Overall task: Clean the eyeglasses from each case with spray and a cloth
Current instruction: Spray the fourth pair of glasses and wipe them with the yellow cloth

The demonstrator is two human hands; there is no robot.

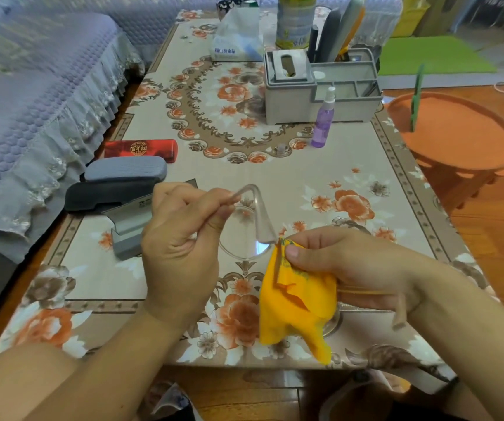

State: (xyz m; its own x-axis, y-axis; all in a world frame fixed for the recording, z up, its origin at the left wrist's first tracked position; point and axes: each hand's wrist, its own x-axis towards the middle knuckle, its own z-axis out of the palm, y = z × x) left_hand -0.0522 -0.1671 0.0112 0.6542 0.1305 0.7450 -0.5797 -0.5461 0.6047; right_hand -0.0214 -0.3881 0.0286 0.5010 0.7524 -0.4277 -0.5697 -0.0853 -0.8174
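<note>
A pair of clear-framed eyeglasses (244,235) hangs above the flowered table. My left hand (180,238) grips one temple of them. My right hand (344,265) pinches a yellow cloth (299,302) around the other lens, which the cloth hides; the second temple sticks out below that hand. A purple spray bottle (323,123) stands upright at mid-table. On the left lie a red case (141,149), a grey-blue case (126,169), a black case (108,194) and an open grey case (129,229).
A grey desk organizer (320,86) with remotes, a tissue pack (238,34) and a tall can (294,21) stand at the far end. An orange round stool (457,132) is beside the table on the right; a sofa with a purple cover (38,95) runs along the left.
</note>
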